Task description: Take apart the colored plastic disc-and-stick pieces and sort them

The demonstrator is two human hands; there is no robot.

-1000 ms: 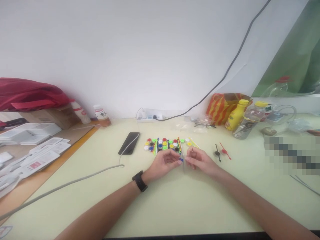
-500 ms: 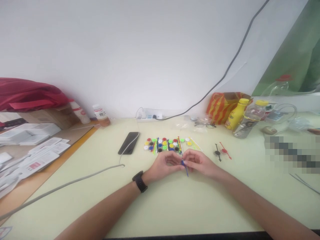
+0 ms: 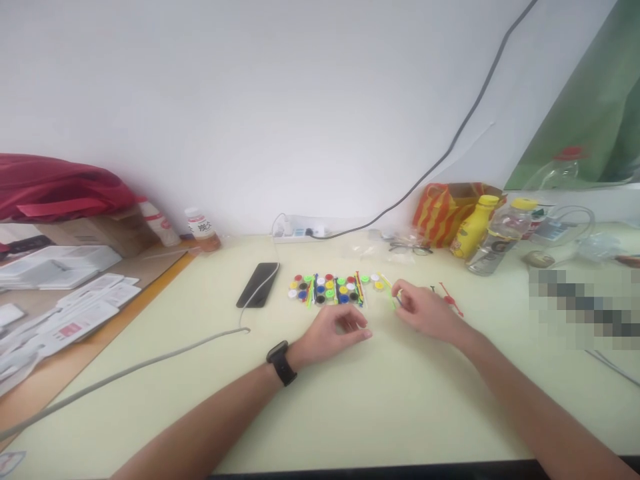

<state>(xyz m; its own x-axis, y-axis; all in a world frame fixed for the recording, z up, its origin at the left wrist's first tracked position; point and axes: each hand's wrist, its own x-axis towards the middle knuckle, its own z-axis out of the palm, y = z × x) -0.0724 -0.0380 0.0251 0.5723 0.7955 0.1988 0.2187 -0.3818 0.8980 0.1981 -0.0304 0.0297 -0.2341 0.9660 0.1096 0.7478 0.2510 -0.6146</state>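
Note:
My left hand (image 3: 337,331) rests just above the table with its fingers curled but apart, and nothing is in them. Off to its right, my right hand (image 3: 425,310) has its fingers pinched on a thin blue plastic stick (image 3: 399,301), mostly hidden by the fingers. Rows of small round coloured discs (image 3: 329,293) lie beyond my left hand, with bundles of thin coloured sticks (image 3: 358,288) between them. Yellow-green sticks (image 3: 387,287) lie beside my right fingertips. A red arrow-ended stick with a disc (image 3: 451,300) shows behind my right hand, which partly covers a black one.
A black phone (image 3: 258,285) and its white cable lie on the left. Behind stand a power strip (image 3: 300,229), glasses (image 3: 411,249), a striped bag (image 3: 434,210), a yellow bottle (image 3: 474,227) and a clear bottle (image 3: 503,240). Papers and boxes (image 3: 75,307) fill the far left.
My hands have come apart. My right hand has moved right and slightly away with the blue stick, towards the red and black pieces. My left hand has let go and stays nearly in place.

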